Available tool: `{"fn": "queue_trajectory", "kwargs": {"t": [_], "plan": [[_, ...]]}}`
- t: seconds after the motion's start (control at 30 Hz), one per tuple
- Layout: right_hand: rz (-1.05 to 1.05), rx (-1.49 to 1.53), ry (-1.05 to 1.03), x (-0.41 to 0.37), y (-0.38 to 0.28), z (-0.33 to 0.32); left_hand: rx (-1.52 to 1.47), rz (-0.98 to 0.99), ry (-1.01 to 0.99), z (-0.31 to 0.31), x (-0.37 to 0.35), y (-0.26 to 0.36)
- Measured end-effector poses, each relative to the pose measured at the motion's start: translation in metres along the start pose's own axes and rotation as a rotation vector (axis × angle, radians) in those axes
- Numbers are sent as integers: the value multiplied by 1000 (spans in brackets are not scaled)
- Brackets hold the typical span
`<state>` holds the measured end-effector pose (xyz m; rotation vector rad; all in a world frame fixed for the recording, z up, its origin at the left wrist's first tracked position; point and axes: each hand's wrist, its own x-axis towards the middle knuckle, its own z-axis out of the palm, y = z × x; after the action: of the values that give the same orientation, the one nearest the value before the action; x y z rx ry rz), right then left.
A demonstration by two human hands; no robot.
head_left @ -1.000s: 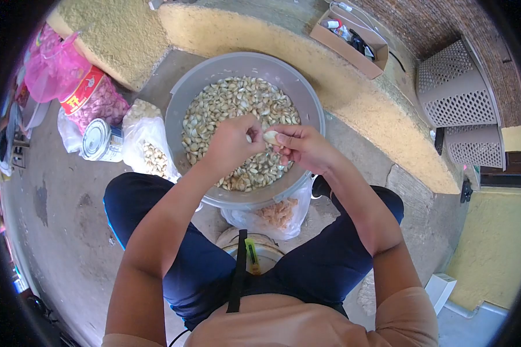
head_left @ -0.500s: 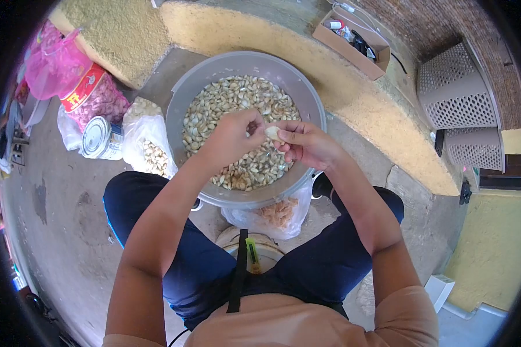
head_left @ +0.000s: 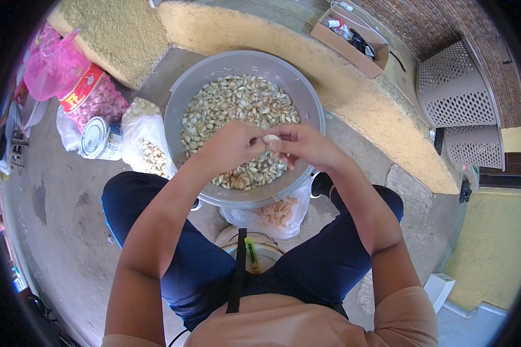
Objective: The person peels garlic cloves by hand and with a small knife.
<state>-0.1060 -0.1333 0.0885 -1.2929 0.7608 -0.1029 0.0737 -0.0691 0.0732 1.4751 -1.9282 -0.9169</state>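
Observation:
A pale garlic clove (head_left: 269, 139) is pinched between the fingertips of my right hand (head_left: 309, 147). My left hand (head_left: 233, 147) meets it from the other side, its thumb and index finger closed at the clove's edge. Both hands are above a large grey tub (head_left: 176, 124), where many garlic cloves (head_left: 237, 101) sit in what looks like water. The hands partly hide the cloves under them.
Left of the tub are a clear bag of cloves (head_left: 154, 156), a metal can (head_left: 96, 139) and a pink mesh sack (head_left: 101, 101). A plastic bag of peels (head_left: 278, 213) lies against the tub's near side. A cardboard box (head_left: 353, 46) rests on the ledge.
My hands have come closer together, and the left fingers now touch the clove. My right fingers have curled further around it.

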Motion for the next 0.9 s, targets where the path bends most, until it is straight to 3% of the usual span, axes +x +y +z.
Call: {"fn": "queue_trajectory", "kwargs": {"t": [0.07, 0.17, 0.27, 0.4, 0.7, 0.77, 0.8, 0.9], "plan": [[29, -21, -34, 0, -1, 1, 36, 37, 75, 6, 0, -1], [-108, -489, 90, 9, 8, 1, 63, -23, 178, 16, 0, 0], [-224, -379, 259, 17, 24, 14, 94, -75, 290, 26, 0, 0], [-140, -277, 398, 21, 29, 28, 192, -94, 374, 31, -1, 2], [-156, -482, 674, 29, 36, 41, 293, -112, 400, 43, 0, -6], [-248, -555, 766, 40, 53, 36, 242, -131, 229, 46, -7, 3], [-147, -338, 688, 44, 52, 23, 216, -139, 143, 49, -11, 8], [72, 191, 499, 46, 38, -4, 188, 94, 159, 70, -12, 10]]}}
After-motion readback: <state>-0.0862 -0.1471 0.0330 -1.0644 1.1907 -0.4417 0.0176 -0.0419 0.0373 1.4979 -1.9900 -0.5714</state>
